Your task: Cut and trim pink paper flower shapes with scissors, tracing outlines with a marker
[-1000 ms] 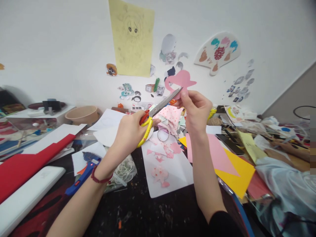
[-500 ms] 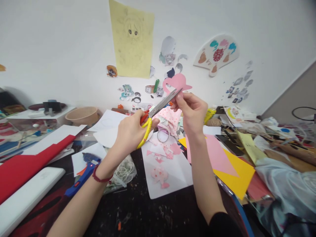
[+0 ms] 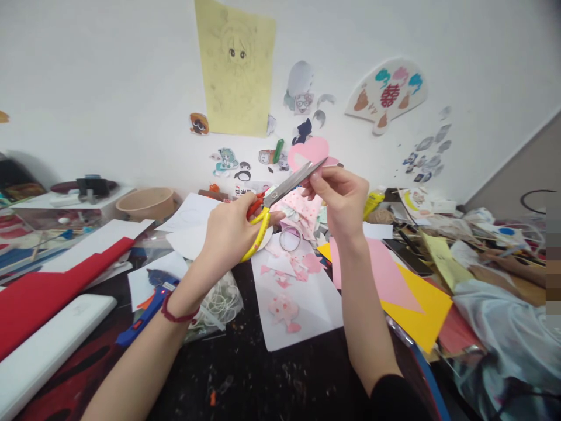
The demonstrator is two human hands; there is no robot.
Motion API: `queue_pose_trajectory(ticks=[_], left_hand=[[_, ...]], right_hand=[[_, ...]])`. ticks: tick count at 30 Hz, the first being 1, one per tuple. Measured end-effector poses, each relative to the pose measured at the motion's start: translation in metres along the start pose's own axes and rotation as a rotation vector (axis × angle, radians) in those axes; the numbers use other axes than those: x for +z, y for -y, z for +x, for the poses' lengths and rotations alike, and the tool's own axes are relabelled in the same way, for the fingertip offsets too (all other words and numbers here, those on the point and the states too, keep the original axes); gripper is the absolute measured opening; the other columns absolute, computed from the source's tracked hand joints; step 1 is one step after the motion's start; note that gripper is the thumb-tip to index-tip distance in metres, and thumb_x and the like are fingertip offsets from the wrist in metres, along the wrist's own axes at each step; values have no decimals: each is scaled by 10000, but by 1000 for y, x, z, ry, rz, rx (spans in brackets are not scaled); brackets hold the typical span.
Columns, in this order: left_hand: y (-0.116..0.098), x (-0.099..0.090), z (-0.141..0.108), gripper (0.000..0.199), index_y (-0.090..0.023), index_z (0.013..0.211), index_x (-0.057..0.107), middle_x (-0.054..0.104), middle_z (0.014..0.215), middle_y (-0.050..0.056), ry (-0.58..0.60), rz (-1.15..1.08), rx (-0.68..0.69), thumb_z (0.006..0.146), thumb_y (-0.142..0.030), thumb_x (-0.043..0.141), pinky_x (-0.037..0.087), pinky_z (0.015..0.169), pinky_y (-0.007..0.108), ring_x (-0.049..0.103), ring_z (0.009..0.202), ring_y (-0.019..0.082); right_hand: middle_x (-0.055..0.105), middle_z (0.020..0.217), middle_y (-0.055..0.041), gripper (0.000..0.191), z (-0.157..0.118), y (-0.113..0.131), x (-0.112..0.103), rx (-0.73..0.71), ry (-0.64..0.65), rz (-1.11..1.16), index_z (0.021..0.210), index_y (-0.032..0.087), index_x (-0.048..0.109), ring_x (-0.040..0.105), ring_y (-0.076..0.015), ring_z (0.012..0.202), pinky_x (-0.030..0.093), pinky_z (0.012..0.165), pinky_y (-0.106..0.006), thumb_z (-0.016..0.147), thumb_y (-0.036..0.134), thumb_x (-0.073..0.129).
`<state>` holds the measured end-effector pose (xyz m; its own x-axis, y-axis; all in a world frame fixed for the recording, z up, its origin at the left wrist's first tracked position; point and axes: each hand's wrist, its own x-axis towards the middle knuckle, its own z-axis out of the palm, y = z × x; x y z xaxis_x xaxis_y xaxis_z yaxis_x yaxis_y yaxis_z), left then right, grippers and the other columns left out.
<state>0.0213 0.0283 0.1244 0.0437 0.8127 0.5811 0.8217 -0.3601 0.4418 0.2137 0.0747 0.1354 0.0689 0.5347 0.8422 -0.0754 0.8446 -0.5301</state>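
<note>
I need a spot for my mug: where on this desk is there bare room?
The dark tabletop between the forearms, nearer than the white sheet, is mostly bare, with small scraps. It is crowded at left by the glue gun, at right by bright yellow paper, and beyond the sheet by dotted paper.

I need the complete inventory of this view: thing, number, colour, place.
Scissors: 1, yellow-red handles, centre
Cutout: 1, pink, at scissors' tips
Drawing: 1, yellow, upper wall
Fan: 1, white and multicoloured, right wall
Stickers: many, mixed, wall
Bowl: 1, tan, rear left
Card: 1, red, left
Case: 1, white, front left
Glue gun: 1, blue, left
Bag: 1, clear, centre left
Paper: several, white, centre and left
Scraps: several, pink, on white paper
Ring: 1, grey, centre
Pink sheet: 1, pink, right
Yellow sheet: 1, yellow, partly under pink sheet
Clutter: uncountable, mixed, rear and far right
Table: 1, black, front
Bracelet: 1, dark red, left wrist
Left hand: 1, bare, on scissors
Right hand: 1, bare, pinching cutout
</note>
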Motion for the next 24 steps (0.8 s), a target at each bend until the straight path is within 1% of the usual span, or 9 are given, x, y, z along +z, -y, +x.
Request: queue_pose_trajectory(ticks=[9,15,19,22,24], left_hand=[[1,1,1,518,-220,630,315,380,546,-51,9,-56,28,818,-582,635,212,558,283,322,527,113],[3,1,1,538,-217,618,288,344,540,-57,8,-111,45,823,-566,642,222,560,289,320,544,111],[4,1,1,556,-215,617,265,322,536,-60,1,-122,44,816,-559,653,215,554,293,296,547,111],[4,3,1,562,-216,618,254,303,535,-63,-1,-129,46,815,-556,656,213,554,294,275,547,109],[4,4,1,564,-216,619,252,300,539,-64,1,-135,52,819,-560,652,211,555,295,268,547,106]], right_hand=[[728,713,8,144,0,2,-2,6,21,-48,769,220,746,643,-118,568,535,531,-269,807,356,770],[700,675,12,139,1,3,-5,10,36,-36,769,215,750,639,-117,560,517,518,-266,811,346,770],[710,710,8,130,3,6,-8,22,58,-43,784,219,755,638,-110,580,510,528,-262,831,341,752],[697,685,14,106,4,7,-11,14,35,-35,803,221,756,627,-104,572,503,531,-257,841,320,745],[672,661,24,92,4,6,-13,1,-5,-23,811,227,759,622,-100,563,508,535,-256,850,307,736]])
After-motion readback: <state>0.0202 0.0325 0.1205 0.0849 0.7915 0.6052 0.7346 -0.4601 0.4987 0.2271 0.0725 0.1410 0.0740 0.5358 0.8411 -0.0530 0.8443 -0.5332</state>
